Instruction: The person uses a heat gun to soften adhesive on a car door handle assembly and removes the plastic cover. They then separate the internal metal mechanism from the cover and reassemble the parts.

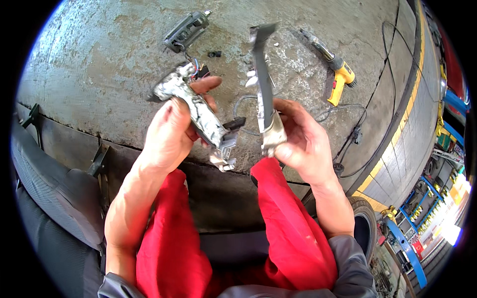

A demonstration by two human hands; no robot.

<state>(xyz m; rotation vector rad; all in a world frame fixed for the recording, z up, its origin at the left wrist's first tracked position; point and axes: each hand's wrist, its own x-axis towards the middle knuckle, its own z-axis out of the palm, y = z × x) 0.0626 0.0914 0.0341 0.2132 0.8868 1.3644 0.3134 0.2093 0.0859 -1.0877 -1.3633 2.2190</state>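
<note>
My left hand [168,130] grips a mottled white-and-black car part [204,115], long and narrow. Coloured wires show at its far end, and grey plastic pieces stick out at its near end. Held almost upright in my right hand [307,141] is a long dark grey trim strip [263,74]. A beige block sits at its lower end, and pale tabs stick out along its left side. The two parts are apart, both raised over the floor in front of my knees. Some edges are smeared by motion.
On the concrete floor [114,74] lie a dark grey housing [186,32], a small black piece [214,54] and a yellow heat gun [342,79] with its black cable [394,84]. A car seat [59,184] stands at my left, a tyre [365,218] at my right.
</note>
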